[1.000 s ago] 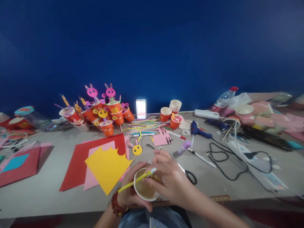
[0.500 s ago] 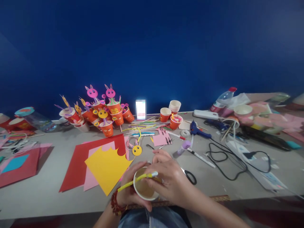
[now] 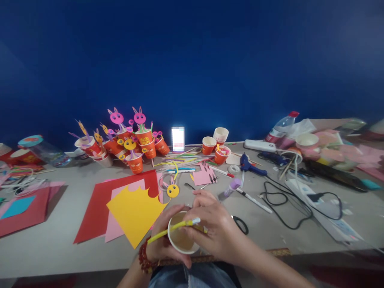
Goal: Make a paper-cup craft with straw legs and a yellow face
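My left hand (image 3: 162, 244) is wrapped round a paper cup (image 3: 181, 240) at the table's near edge, its white rim and brown inside facing me. A yellow-green straw (image 3: 172, 229) lies across the cup's mouth. My right hand (image 3: 214, 230) is closed over the cup's right side, fingers pinching at the straw. A red bead bracelet (image 3: 144, 260) sits on my left wrist. Just left of the cup lie a yellow cut paper sheet (image 3: 135, 210), a pink sheet and a red sheet (image 3: 96, 204).
Finished orange cups with bunny faces (image 3: 132, 146) cluster at the back left. Scissors (image 3: 240, 224), a glue stick (image 3: 231, 187), a blue glue gun (image 3: 250, 166), a black cable (image 3: 288, 204), a power strip (image 3: 312, 200), loose straws (image 3: 180, 164) and a water bottle (image 3: 280, 126) crowd the right.
Hardly anything differs: both hands stay on the cup, and the straw across its mouth has shifted only slightly.
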Tool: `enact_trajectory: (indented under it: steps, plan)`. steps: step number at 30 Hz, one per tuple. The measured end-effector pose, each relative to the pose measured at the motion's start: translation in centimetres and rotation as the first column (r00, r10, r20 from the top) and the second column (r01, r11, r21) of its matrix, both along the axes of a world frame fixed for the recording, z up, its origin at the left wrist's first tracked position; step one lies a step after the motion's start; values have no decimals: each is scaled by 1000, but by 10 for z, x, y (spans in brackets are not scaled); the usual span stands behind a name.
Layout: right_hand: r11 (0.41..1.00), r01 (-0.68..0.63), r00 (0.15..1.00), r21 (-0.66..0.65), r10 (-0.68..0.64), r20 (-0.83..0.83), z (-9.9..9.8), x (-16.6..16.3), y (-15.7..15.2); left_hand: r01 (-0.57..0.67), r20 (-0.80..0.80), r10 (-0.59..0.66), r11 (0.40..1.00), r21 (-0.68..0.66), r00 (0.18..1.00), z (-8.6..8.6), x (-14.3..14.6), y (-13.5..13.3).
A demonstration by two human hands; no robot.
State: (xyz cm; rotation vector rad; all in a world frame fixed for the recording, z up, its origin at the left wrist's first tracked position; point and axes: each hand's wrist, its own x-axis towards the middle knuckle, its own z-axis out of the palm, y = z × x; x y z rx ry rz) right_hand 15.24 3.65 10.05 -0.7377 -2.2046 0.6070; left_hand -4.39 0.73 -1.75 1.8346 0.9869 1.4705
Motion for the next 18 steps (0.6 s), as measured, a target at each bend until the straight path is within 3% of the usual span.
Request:
enact_trajectory:
  steps: [18]
  plan:
    - [1000,-16,1000,-8,16,1,-2,0,0,75,75,-74,997,-20,994,-1,0,1]
